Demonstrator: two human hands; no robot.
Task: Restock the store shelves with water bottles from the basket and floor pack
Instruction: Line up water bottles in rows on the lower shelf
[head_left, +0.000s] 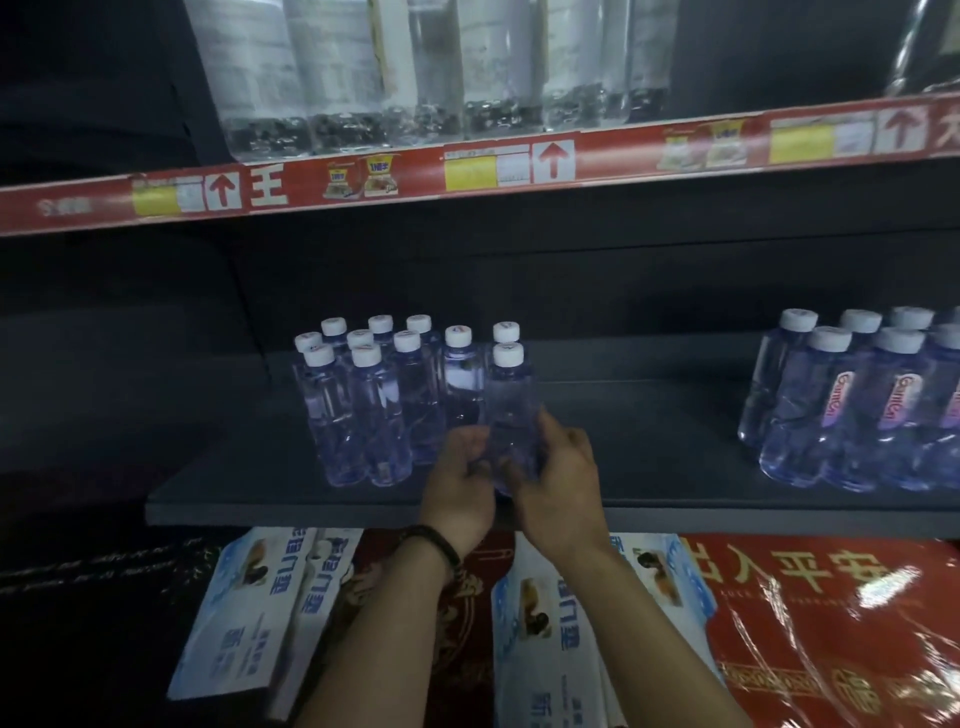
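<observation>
Grasping one water bottle (511, 400) near its base, left hand (460, 480) and right hand (561, 488) curl round it; bottle cluster (363, 410) stands just beside it leftward, second group (857, 415) well apart rightward on the shelf (649, 431).

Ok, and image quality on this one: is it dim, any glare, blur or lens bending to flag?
Head view: dim overall, shelf back nearly black; glare streaks on the red wrapped pack at lower right; the red price rail bows from wide-angle distortion; upper-shelf bottles look soft; the left hand, right hand and the bottle they grip are slightly blurred.
</observation>
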